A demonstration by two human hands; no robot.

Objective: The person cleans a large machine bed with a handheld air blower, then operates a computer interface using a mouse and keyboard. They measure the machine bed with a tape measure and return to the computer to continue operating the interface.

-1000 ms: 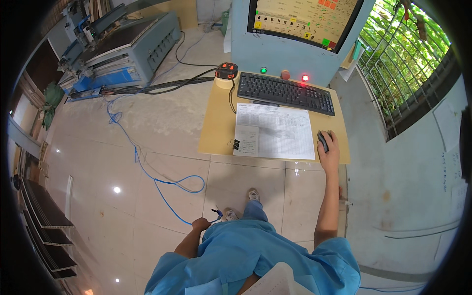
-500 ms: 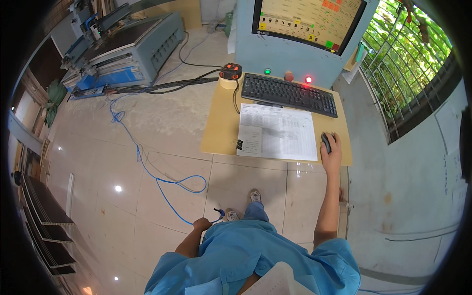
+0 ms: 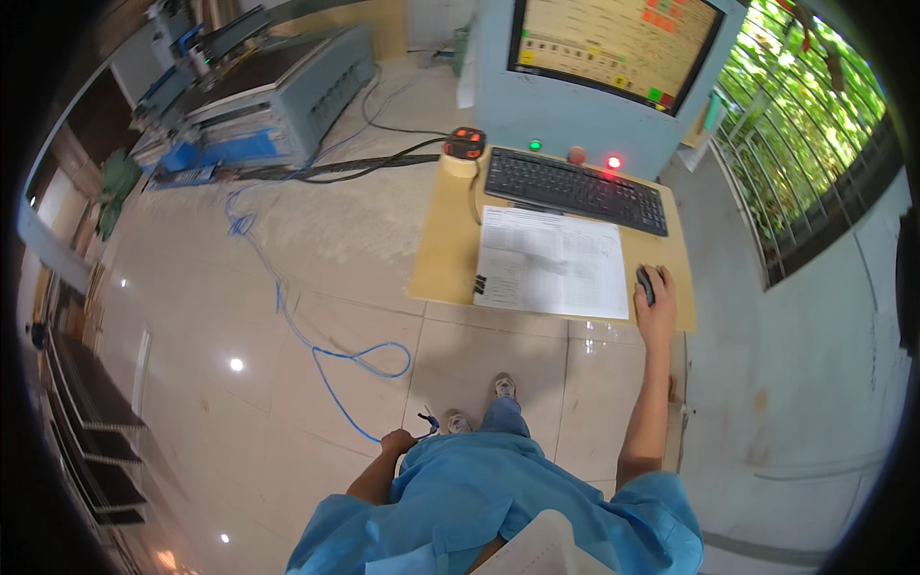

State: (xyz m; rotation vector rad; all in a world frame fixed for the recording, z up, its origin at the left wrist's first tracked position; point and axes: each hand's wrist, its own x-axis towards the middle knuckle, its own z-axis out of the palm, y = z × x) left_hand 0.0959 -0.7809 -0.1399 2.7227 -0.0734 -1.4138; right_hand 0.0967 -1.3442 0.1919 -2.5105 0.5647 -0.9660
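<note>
My right hand (image 3: 659,305) lies over a black computer mouse (image 3: 644,285), fingers curved round it, near the right edge of a yellow-tan shelf (image 3: 436,264). Down at my left side, my left hand (image 3: 399,442) is closed round the end of a thin blue hose (image 3: 331,391). A small dark fitting (image 3: 430,421) sticks out past that fist; its exact kind is too small to tell. Printed sheets (image 3: 554,264) with a black binder clip (image 3: 479,285) lie left of the mouse. Behind them is a black keyboard (image 3: 575,192).
A blue-grey cabinet with a lit monitor (image 3: 613,48) rises behind the shelf, with lit buttons (image 3: 613,162) below the screen. Black cables and the looped hose cross the tiled floor toward a flatbed machine (image 3: 278,105). Dark panels (image 3: 91,383) stand at left; a barred window (image 3: 795,125) is at right.
The whole view has shifted slightly, so the scene sits a little further right and lower. My right hand stays on the mouse and my left keeps hold of the hose.
</note>
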